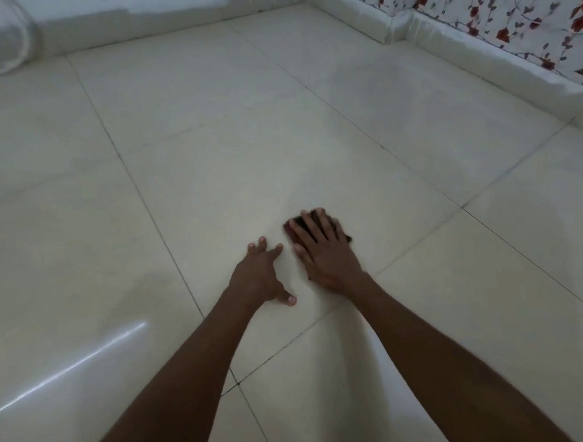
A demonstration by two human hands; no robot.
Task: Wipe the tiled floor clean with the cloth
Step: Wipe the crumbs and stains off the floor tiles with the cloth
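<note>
The floor is laid with large cream tiles and thin dark grout lines. A small dark cloth lies on a tile in the middle of the view, mostly hidden under my right hand. That hand presses flat on the cloth with its fingers straight and spread. Just to its left my left hand rests on the bare tile, fingers spread and fingertips touching the floor, holding nothing.
A white skirting runs along the right wall, below wallpaper with red flowers. Another white skirting and wall close the far side. A pale bulky object sits in the far left corner. Light glares on the tile at lower left.
</note>
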